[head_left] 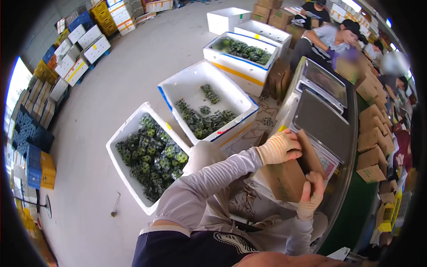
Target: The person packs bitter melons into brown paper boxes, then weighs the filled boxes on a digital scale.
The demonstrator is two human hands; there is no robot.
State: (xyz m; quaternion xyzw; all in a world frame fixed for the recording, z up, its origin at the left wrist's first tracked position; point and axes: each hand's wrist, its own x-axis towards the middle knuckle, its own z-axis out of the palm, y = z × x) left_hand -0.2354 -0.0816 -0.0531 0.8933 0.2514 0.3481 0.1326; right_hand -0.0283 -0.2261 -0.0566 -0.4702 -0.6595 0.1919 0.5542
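A brown cardboard box (284,180) stands tilted in front of me beside the scale, its top open. My left hand (282,147), in a striped fingerless glove, curls its fingers over the far end of the box by a raised flap. At the near end my right hand (311,196), gloved the same way, grips the box edge between thumb and fingers. The inside of the box is mostly hidden. A metal-topped scale (322,122) is just beyond the box. To the left sits a white foam crate (129,189) full of dark green, netted or wrapped produce.
A second foam crate (180,78) holds fewer green pieces, and a third foam crate (240,73) stands behind it. Open cardboard boxes (371,127) line the green conveyor (351,213) at right. A co-worker (329,40) sits farther back. Crates are stacked far left.
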